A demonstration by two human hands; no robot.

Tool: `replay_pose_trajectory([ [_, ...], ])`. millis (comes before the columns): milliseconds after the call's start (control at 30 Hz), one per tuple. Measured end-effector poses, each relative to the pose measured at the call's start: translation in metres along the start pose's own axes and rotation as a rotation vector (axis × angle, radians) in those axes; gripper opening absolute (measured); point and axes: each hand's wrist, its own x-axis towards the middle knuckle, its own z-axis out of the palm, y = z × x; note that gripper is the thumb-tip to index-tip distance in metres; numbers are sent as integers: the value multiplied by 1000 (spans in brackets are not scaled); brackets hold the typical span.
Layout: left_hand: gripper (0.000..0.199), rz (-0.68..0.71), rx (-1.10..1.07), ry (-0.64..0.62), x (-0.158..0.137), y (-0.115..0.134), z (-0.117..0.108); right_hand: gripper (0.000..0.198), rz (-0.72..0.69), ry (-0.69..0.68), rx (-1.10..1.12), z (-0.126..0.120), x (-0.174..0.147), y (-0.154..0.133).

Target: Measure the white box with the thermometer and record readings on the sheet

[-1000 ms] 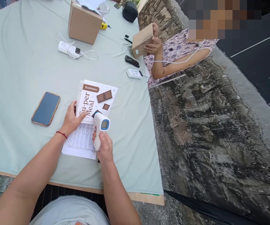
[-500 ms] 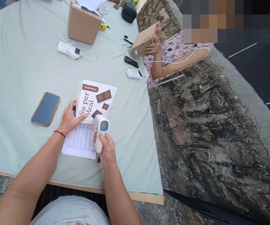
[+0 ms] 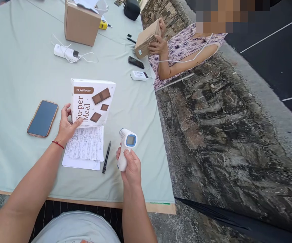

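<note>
My left hand (image 3: 68,125) grips the lower left corner of a white box (image 3: 91,104) with brown print and chocolate pieces on its front, thumb across the face. The box is tilted up above printed sheets of paper (image 3: 85,148). In my right hand (image 3: 130,165) is a white infrared thermometer (image 3: 127,148) with a blue-rimmed screen, held upright by its handle, to the right of the box and apart from it. Between the papers and that hand lies a black pen (image 3: 106,157). A smartphone (image 3: 43,118) in a brown case rests left of my left hand.
At the back stand a cardboard box (image 3: 81,23) and a black case (image 3: 132,9). A white device with a cord (image 3: 66,53) lies before them. Across the table a person holds a smaller carton (image 3: 146,38), near a black device (image 3: 136,62) and a white one (image 3: 139,75).
My right hand has moved the thermometer right, away from the box, uncovering the pen. My left hand has shifted the box slightly left and up. The view has shifted a little.
</note>
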Motion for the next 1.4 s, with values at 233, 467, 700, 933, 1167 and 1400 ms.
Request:
replay_pose_trajectory([
  [233, 91, 114, 147, 22, 6, -2, -6, 47, -51, 115, -133, -26, 16, 14],
  [467, 79, 103, 216, -47, 3, 1, -7, 76, -194, 387, -746, -56, 45, 54],
  [700, 70, 98, 224, -31, 4, 3, -6, 58, -506, 422, -1005, -56, 46, 58],
  [933, 65, 203, 363, 211, -6, 9, 2, 33, -488, 93, -711, -22, 23, 52],
  [1167, 26, 464, 548, 16, -27, 28, 16, 42, -394, 32, -760, -10, 17, 57],
  [1400, 22, 386, 715, -595, -43, 19, 34, 31, -447, -3, -861, -6, 15, 50],
])
